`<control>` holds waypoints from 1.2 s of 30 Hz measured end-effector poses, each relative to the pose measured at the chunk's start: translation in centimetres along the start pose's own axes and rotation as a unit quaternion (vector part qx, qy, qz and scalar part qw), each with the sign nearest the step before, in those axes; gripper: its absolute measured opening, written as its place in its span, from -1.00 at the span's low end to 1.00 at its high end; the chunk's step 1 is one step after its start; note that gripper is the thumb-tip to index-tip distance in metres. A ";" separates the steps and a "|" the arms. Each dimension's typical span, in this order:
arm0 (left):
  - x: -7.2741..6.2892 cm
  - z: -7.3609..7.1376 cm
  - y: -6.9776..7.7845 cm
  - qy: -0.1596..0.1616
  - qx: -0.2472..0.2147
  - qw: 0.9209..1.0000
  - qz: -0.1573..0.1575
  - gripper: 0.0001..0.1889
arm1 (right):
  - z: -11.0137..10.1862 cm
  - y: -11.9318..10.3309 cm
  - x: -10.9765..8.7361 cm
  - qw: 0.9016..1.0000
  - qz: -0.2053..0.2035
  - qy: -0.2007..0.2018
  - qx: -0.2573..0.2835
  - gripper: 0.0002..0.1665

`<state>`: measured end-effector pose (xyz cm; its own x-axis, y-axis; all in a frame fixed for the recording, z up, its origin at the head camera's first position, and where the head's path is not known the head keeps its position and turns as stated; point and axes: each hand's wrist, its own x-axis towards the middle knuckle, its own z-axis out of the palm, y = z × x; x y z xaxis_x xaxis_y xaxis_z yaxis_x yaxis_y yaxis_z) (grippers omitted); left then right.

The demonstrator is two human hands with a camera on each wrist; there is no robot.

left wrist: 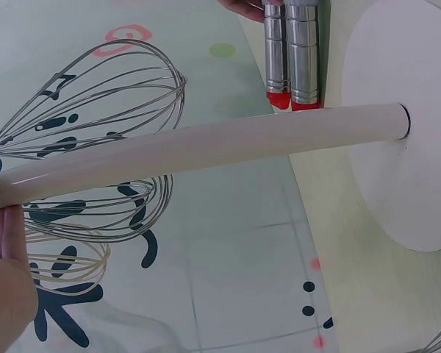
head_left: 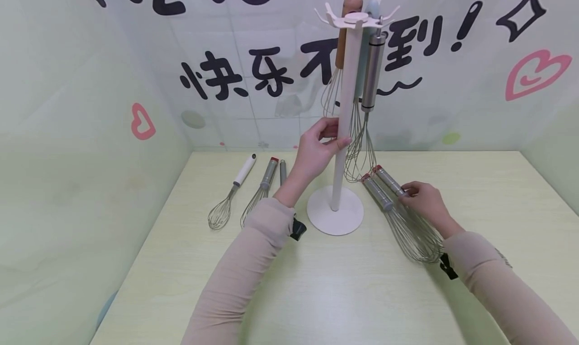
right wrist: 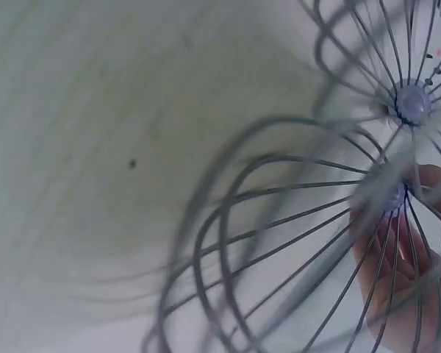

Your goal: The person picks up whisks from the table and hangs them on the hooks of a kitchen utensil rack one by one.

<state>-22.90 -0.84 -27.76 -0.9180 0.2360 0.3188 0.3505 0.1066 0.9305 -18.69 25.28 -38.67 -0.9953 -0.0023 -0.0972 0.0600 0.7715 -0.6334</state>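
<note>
My left hand (head_left: 317,146) grips the white pole (head_left: 346,94) of an upright utensil stand, partway up its height. From the hooked top (head_left: 357,19) hang three whisks: one with a brown handle (head_left: 341,48), one with a pale blue handle (head_left: 364,64) and one with a steel handle (head_left: 373,71). Right of the round base (head_left: 334,222), two steel whisks with red handle ends lie side by side. My right hand (head_left: 425,202) holds the handle of the right-hand whisk (head_left: 390,181), beside the other whisk (head_left: 377,192). In the right wrist view, wire loops partly cover my fingers (right wrist: 404,254).
On the table's left side lie a white-handled whisk (head_left: 244,170), a steel whisk with a red end (head_left: 270,172) and a thin grey handle (head_left: 283,171), partly hidden by my left arm. A printed backdrop (head_left: 271,119) stands behind the table (head_left: 316,295).
</note>
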 end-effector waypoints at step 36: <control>0.0 -0.2 0.2 -0.006 0.000 1.000 -0.005 -0.58 | -4.9 -1.0 -0.8 0.990 -0.021 0.116 0.074 -0.43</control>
<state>-22.90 -1.04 -27.55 -0.9192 0.2462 0.3073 0.3415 0.1099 0.9335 -18.28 27.57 -34.20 -0.9869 0.1277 0.0989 0.0127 0.6718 -0.7406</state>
